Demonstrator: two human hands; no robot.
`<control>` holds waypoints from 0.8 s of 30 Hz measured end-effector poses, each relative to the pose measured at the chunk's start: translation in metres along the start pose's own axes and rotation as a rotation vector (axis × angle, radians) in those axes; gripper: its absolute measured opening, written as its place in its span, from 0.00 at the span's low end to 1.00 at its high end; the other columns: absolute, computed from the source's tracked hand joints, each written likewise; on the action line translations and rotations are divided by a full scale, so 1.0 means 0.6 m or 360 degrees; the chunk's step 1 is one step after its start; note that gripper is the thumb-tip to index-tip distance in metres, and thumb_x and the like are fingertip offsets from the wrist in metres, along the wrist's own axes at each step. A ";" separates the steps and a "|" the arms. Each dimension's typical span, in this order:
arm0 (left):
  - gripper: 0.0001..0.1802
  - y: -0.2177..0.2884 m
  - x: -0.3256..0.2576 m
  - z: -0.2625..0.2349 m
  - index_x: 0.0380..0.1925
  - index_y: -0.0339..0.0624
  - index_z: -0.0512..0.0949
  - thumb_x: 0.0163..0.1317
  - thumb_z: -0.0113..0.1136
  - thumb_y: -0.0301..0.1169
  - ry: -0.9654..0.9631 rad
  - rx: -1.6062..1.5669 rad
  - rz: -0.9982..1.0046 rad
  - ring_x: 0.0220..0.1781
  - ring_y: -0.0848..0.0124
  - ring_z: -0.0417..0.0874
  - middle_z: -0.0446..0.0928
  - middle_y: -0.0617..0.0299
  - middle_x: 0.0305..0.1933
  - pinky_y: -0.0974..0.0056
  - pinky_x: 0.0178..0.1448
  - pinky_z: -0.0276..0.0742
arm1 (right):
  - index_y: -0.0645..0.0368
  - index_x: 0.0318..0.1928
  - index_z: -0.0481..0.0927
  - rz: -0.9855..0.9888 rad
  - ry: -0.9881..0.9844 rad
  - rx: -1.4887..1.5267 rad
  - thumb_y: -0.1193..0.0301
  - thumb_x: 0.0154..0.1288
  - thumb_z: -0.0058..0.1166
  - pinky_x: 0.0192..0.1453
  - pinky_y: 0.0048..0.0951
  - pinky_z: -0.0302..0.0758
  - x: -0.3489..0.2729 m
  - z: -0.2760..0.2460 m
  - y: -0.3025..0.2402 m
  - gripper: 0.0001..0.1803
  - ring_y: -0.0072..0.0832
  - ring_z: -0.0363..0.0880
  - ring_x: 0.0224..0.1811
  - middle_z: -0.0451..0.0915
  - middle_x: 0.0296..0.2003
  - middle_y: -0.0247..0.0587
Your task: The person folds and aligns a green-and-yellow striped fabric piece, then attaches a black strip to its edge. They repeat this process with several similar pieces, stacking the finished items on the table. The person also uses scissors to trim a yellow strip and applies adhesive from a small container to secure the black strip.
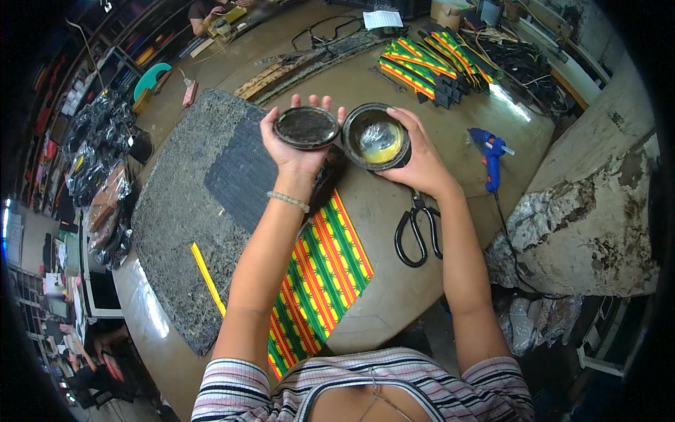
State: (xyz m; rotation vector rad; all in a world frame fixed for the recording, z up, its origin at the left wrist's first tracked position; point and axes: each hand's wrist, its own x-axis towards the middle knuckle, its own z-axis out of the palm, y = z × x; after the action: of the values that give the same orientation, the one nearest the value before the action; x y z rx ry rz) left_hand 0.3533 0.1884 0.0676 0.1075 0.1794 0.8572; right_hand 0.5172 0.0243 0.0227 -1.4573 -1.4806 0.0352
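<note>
the left hand (299, 144) is clamped around a round black lid (306, 127), held flat above the tabletop (394, 211). the right hand (415, 158) grips a black tin (376, 137) just beside it, yellowish paste showing inside. so the tin is already open, the paste seemingly untouched. scissors (416, 232), a blue glue gun (490, 151) and a striped cloth strip (320, 281) lie unused nearby.

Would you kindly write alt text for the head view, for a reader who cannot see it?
Over a round worktable, the left hand holds a dark round lid and the right hand holds an open black tin of yellowish paste. Below lie black scissors, a striped green, yellow and red fabric strip and a blue glue gun.
</note>
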 end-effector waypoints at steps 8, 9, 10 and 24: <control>0.24 -0.021 0.021 0.013 0.47 0.47 0.77 0.58 0.55 0.50 -0.0029 0.0054 -0.0077 0.64 0.48 0.74 0.78 0.50 0.51 0.36 0.71 0.63 | 0.44 0.65 0.73 0.0484 -0.0210 -0.0432 0.58 0.43 0.78 0.68 0.45 0.72 0.013 -0.021 -0.060 0.45 0.54 0.71 0.66 0.62 0.66 0.54; 0.21 -0.020 0.028 0.015 0.45 0.52 0.78 0.59 0.54 0.52 -0.0029 0.0111 -0.0076 0.58 0.53 0.77 0.80 0.57 0.47 0.37 0.65 0.67 | 0.43 0.66 0.73 0.0673 -0.0322 -0.0497 0.54 0.43 0.77 0.67 0.45 0.73 0.019 -0.016 -0.074 0.46 0.55 0.72 0.65 0.61 0.68 0.56; 0.21 -0.019 0.034 0.017 0.44 0.52 0.78 0.59 0.54 0.52 -0.0015 0.0081 -0.0078 0.56 0.53 0.78 0.80 0.58 0.47 0.38 0.64 0.68 | 0.42 0.67 0.72 0.0899 -0.0443 -0.0580 0.50 0.42 0.77 0.65 0.45 0.74 0.027 -0.010 -0.087 0.48 0.55 0.72 0.64 0.60 0.69 0.57; 0.22 0.046 -0.083 0.018 0.43 0.48 0.78 0.60 0.53 0.52 0.0078 -0.0090 -0.0061 0.56 0.55 0.77 0.79 0.56 0.47 0.43 0.63 0.69 | 0.46 0.48 0.90 -0.0481 -0.1578 -0.1081 0.32 0.46 0.62 0.79 0.67 0.31 0.143 -0.020 -0.045 0.38 0.57 0.24 0.81 0.36 0.81 0.43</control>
State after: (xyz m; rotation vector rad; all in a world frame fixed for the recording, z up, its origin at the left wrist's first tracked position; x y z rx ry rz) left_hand 0.3032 0.1680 0.0884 0.0300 0.2021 0.8264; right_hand 0.5264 0.0750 0.0977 -1.8323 -2.7037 0.0833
